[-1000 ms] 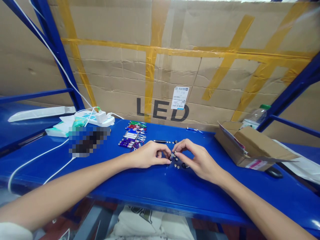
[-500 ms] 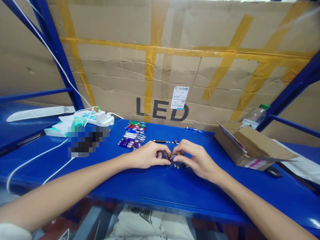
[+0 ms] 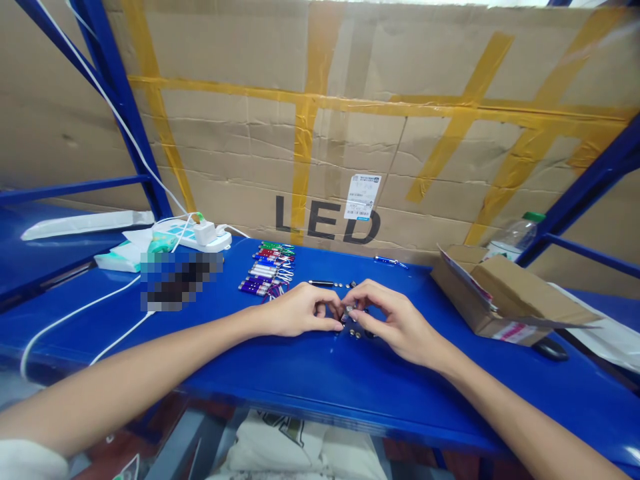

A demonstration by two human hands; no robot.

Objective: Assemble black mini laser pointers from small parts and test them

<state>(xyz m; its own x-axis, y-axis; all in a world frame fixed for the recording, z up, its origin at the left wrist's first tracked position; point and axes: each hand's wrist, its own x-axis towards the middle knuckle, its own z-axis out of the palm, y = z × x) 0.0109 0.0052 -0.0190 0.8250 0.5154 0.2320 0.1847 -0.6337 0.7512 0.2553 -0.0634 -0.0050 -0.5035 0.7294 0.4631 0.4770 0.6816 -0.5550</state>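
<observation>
My left hand point(image 3: 303, 312) is closed, thumb and fingers pinched over the blue tabletop point(image 3: 280, 380); what sits in the pinch is mostly hidden. Facing it, my right hand point(image 3: 397, 319) pinches a small silver round piece point(image 3: 349, 309) that looks like a button cell. The fingertips of both hands are very near each other. Just below them lie a few small round metal pieces point(image 3: 355, 333), and a dark part is partly covered by my right hand. Beyond my hands lies a black tube point(image 3: 321, 284), with more small silver pieces point(image 3: 339, 285) beside it.
Several coloured metal penlights point(image 3: 265, 270) with cords lie in a row at left. A single blue penlight point(image 3: 386, 261) is near the cardboard wall point(image 3: 225, 147). An open cardboard box point(image 3: 485, 313) stands right, a power strip point(image 3: 200, 235) and white cables at left.
The silver piece in my right fingers has come slightly up and away from my left fingertips. My left hand stays nearly in place. The whole view has shifted a little.
</observation>
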